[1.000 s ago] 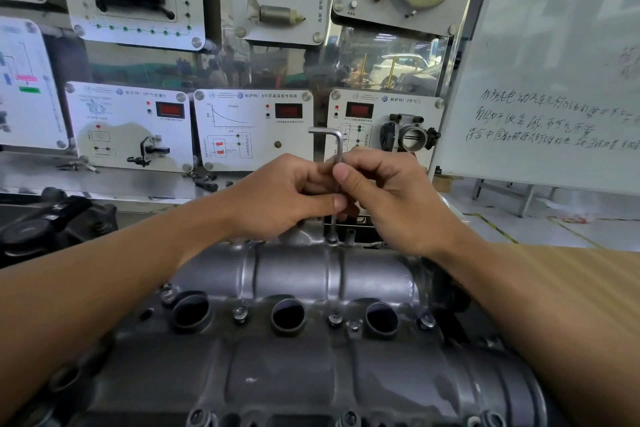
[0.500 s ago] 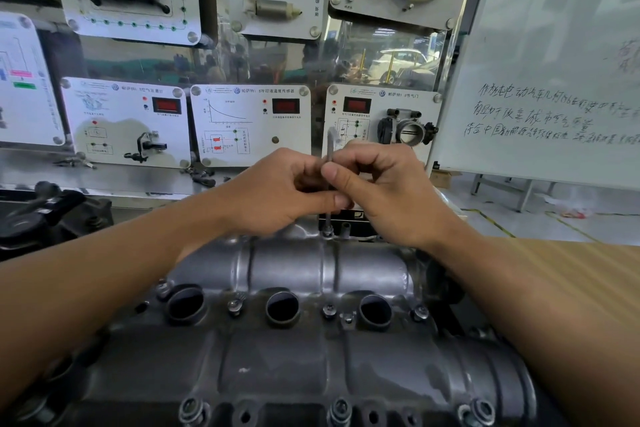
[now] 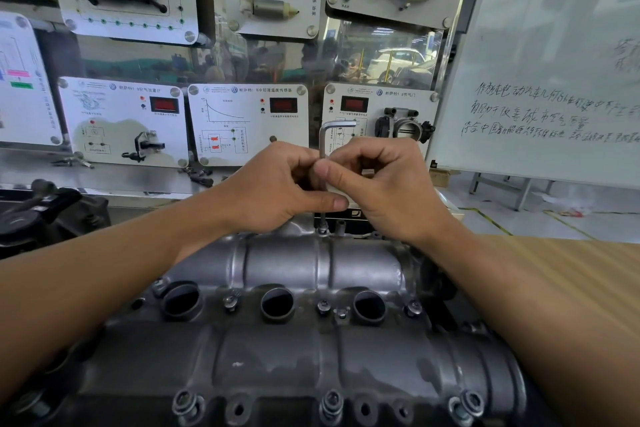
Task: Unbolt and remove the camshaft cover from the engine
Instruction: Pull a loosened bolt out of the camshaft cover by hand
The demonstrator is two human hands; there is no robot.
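The grey metal camshaft cover (image 3: 287, 354) fills the lower middle, with three round plug wells and several bolts along its middle and near edge. A silver L-shaped hex key (image 3: 324, 146) stands upright with its tip in a bolt (image 3: 323, 229) on the cover's far edge; its short arm points right. My left hand (image 3: 273, 189) and my right hand (image 3: 388, 184) both pinch the key's long shaft between thumb and fingers, just above the bolt.
Behind the engine hang white training panels (image 3: 247, 123) with red displays, one bearing a throttle body (image 3: 407, 126). A whiteboard (image 3: 554, 62) with handwriting stands on the right. A wooden tabletop (image 3: 568, 274) lies to the right; dark engine parts (image 3: 38, 208) sit at far left.
The hex key has turned in my fingers: its short arm pointed left a second ago, stood edge-on half a second ago, and points right now. Both hands stay at the same bolt.
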